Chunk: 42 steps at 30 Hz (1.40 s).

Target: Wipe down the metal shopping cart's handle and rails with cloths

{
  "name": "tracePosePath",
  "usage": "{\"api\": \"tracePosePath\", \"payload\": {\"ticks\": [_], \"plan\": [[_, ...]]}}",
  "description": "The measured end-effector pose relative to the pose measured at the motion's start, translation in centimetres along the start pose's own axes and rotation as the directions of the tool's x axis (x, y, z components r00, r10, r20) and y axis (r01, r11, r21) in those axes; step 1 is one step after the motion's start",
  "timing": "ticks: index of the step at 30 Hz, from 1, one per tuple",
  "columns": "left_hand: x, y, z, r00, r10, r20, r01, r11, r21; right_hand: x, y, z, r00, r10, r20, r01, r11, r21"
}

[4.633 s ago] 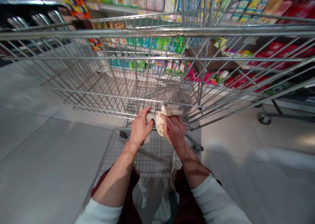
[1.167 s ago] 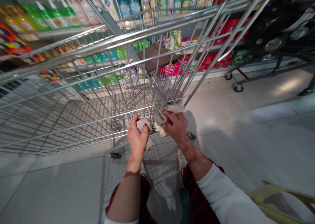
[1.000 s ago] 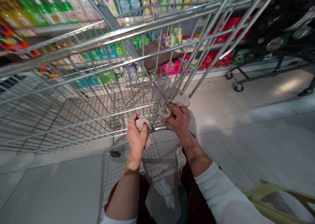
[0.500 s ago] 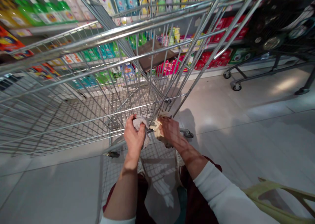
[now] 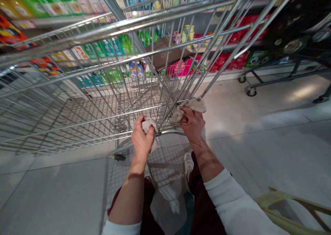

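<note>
A metal shopping cart (image 5: pixel 108 68) stands sideways in front of me, its wire basket tilted across the view. My left hand (image 5: pixel 141 138) is closed around a crumpled pale grey cloth (image 5: pixel 150 125), close to the lower wires of the basket. To its right, my right hand (image 5: pixel 192 124) grips a cream-coloured cloth (image 5: pixel 196 105) against the lower right corner of the cart's frame. Part of that cloth spreads out above my fingers, and its lower folds lie over the wires. A brown flat panel (image 5: pixel 168 52) shows through the basket wires.
Shelves of bottles (image 5: pixel 51 2) and red packages (image 5: pixel 224 60) run behind the cart. A dark wheeled cart (image 5: pixel 289 71) stands at the right. An olive-green frame (image 5: pixel 287 195), perhaps a stool, is at the lower right. My shoe (image 5: pixel 188 164) rests on the tiled floor (image 5: pixel 64 193).
My right hand has moved up and to the right along the cart frame with the cream cloth, which now spreads wider. My left hand has stayed nearly in place.
</note>
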State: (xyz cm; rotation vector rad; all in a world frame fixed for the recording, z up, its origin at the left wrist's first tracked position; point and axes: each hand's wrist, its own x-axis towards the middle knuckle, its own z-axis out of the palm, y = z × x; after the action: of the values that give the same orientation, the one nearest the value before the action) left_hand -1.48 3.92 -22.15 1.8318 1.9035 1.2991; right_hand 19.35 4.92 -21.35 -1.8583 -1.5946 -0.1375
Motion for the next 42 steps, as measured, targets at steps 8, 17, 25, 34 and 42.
{"api": "tracePosePath", "payload": {"ticks": [8,17,25,34,42], "plan": [[0.0,0.0,0.2,0.999,-0.022,-0.031,0.023,1.000,0.016,-1.4,-1.4,0.8,0.908,-0.025,0.418,0.023,1.000,0.010],[0.1,0.0,0.1,0.999,-0.031,-0.025,0.031,0.999,0.013,-0.5,-0.3,0.0,0.987,-0.016,0.159,-0.002,0.993,0.114],[0.0,0.1,0.2,0.999,-0.019,-0.026,0.020,1.000,0.002,2.0,1.2,-1.5,0.908,0.074,-0.413,0.050,0.958,0.282],[0.1,0.2,0.4,0.999,-0.022,-0.027,0.022,1.000,0.006,0.1,1.2,-0.4,0.991,0.115,-0.069,-0.103,0.983,0.154],[0.2,0.3,0.3,1.000,-0.025,-0.012,0.025,1.000,0.002,-0.8,1.0,0.2,0.894,0.036,0.447,0.003,0.996,-0.086]]}}
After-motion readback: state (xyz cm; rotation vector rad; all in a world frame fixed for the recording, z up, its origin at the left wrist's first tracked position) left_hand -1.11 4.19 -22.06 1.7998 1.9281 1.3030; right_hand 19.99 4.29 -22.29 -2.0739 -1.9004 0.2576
